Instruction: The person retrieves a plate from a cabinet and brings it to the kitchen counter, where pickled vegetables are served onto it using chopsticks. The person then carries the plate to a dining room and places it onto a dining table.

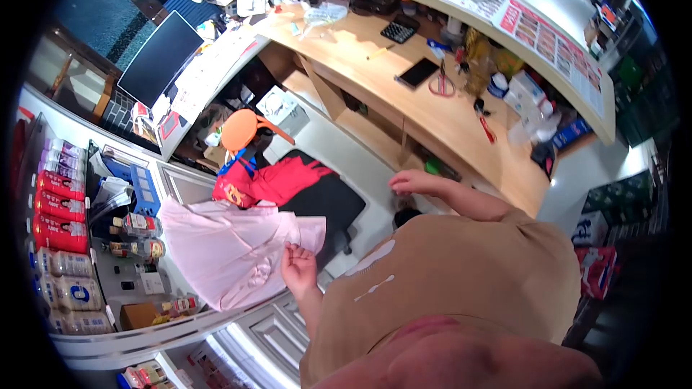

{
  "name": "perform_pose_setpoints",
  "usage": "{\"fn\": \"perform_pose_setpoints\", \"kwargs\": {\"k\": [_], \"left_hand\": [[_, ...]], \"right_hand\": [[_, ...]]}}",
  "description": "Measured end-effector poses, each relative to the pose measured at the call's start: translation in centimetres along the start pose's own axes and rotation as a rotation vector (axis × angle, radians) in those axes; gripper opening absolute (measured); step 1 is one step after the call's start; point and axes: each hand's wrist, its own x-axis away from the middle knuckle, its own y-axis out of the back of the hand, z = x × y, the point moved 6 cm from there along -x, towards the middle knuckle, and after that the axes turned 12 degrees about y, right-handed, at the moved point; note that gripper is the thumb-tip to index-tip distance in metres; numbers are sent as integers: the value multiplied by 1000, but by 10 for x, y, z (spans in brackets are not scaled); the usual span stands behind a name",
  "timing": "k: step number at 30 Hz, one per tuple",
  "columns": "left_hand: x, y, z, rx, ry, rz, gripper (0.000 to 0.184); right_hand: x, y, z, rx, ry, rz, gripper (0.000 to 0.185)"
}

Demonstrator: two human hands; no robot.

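My left hand (299, 268) is beside the edge of a pale pink garment (223, 252) draped over a chair. Its fingers are loosely curled and nothing shows in them, though I cannot tell if they touch the cloth. My right hand (411, 183) hangs in the air in front of my body, fingers slightly apart, holding nothing. Between the hands is the chair's black seat (328, 198), with a red garment (285, 180) lying across it.
A wooden desk (346, 36) curves ahead, bearing a phone (417, 72), scissors (442, 84) and a calculator (400, 29). An orange stool (241, 130) stands beyond the chair. On the left are shelves with red packs (61, 207) and bottles (137, 248), and a monitor (160, 56).
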Motion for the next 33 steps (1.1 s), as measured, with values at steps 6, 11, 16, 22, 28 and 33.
{"fn": "perform_pose_setpoints", "kwargs": {"k": [6,11,16,22,28,33], "left_hand": [[-101,-50,15,-18,-45,-6,8],[-192,-124,61,-57,121,22,10],[-257,-162,83,-113,213,-70,9],[-349,-175,80,-171,395,-98,10],[-473,-232,93,-276,680,30,10],[-561,-299,113,-573,1043,182,16]], "right_hand": [[-89,191,-53,-874,-63,-684,25],[-127,256,-59,-1036,-233,-861,21],[-152,271,-56,-1291,-199,-679,32],[-153,272,-60,-1348,-312,-800,34],[-149,279,-1,-1170,-91,-748,15],[-198,258,87,-879,-18,-787,17]]}}
